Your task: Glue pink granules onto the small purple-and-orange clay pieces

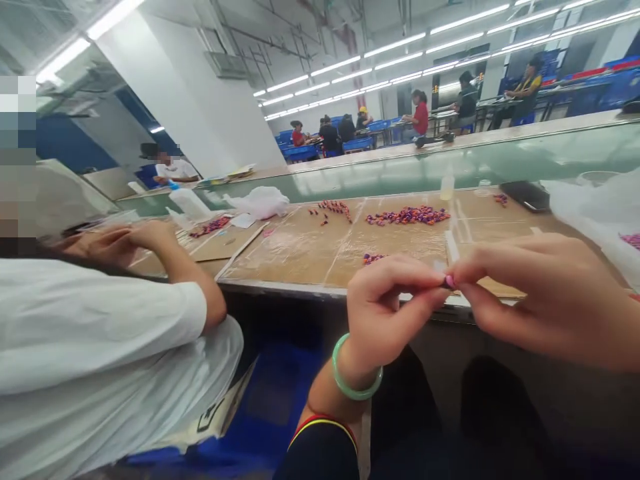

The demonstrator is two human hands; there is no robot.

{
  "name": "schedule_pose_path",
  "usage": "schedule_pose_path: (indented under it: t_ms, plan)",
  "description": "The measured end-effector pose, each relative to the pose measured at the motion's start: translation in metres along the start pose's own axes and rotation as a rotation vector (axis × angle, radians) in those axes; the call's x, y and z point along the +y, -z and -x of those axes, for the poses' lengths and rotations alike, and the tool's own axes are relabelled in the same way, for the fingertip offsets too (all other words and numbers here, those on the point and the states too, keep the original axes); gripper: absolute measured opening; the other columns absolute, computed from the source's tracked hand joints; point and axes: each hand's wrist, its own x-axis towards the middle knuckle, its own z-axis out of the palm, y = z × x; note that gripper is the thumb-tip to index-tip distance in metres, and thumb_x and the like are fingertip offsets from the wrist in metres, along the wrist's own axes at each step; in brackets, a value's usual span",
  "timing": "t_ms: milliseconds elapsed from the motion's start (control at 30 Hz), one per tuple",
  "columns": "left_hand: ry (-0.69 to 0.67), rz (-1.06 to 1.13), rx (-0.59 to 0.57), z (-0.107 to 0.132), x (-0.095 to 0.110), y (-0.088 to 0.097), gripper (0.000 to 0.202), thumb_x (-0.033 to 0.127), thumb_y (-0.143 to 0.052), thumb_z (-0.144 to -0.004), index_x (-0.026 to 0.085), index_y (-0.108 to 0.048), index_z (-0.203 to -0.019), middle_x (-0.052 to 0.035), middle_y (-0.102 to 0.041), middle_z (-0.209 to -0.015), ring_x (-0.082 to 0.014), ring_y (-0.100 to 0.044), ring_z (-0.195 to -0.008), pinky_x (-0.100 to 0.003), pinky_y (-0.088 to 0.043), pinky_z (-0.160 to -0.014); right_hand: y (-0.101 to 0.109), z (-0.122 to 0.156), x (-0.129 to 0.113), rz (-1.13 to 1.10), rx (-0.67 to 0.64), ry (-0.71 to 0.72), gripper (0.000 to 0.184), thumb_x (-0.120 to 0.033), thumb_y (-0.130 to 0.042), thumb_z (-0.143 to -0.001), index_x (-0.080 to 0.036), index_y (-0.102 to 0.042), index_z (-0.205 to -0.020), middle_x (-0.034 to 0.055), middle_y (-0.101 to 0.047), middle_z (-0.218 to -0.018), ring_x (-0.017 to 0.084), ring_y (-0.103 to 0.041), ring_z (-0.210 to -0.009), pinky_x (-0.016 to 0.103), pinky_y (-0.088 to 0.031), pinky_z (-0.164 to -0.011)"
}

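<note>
Between your fingertips, above the table's front edge: one small piece [449, 281], dark on the left side, pink on the right. Your left hand [385, 313] pinches it, thumb against index finger; your right hand [545, 300] pinches from the other side, tips nearly meeting. Neither is released. The piece is tiny, so tip grips from both sides probably make sense: one hand likely steadies while the other works it. Exact finger contact is too blurred to tell.

Just beyond your left fingers, a small cluster [373, 258] sits partly hidden by the hand, presumably there for a short reach. Farther past the fingertips, the main pile [410, 215] of purple and orange pieces lies loose, likely heaped to leave working room at the front. Left of that pile, spaced-out pieces [333, 210] stand apart in rough rows, maybe so they don't mix or touch.

Straight beyond your fingers, a small bottle [447, 185] stands upright at the table's far side, probably out of the elbows' way; contents unclear. Beyond your right hand, a plastic bag [597, 213] slumps, some pink showing inside. Table [290, 260] looks film-covered, perhaps for protection.
</note>
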Motion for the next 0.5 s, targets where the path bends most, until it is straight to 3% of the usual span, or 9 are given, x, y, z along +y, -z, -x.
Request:
schedule_pose_path:
  t_ms: [300,500]
  plan:
    - [0.009,0.003,-0.115,-0.009,-0.01,-0.005,0.009,0.019,-0.085,-0.079,0.021,-0.079,-0.085,-0.0029,-0.075,-0.08,-0.0129,-0.07,-0.073,-0.022,-0.057,-0.065,0.001,0.014,0.01,-0.069,-0.03,-0.043,0.017,-0.009,-0.047,-0.088,-0.02,-0.053,-0.076,-0.0045,-0.05,-0.058,0.009,-0.042,-0.05,0.025,-0.028,-0.05]
    - [0.031,-0.009,-0.126,-0.012,-0.009,-0.011,0.012,0.02,-0.087,-0.076,0.022,-0.079,-0.085,-0.003,-0.075,-0.08,-0.013,-0.07,-0.073,-0.021,-0.057,-0.065,0.0,0.018,0.015,-0.086,-0.039,-0.083,0.015,-0.01,-0.048,-0.086,-0.02,-0.052,-0.075,-0.0041,-0.051,-0.058,0.009,-0.043,-0.05,0.026,-0.028,-0.05]
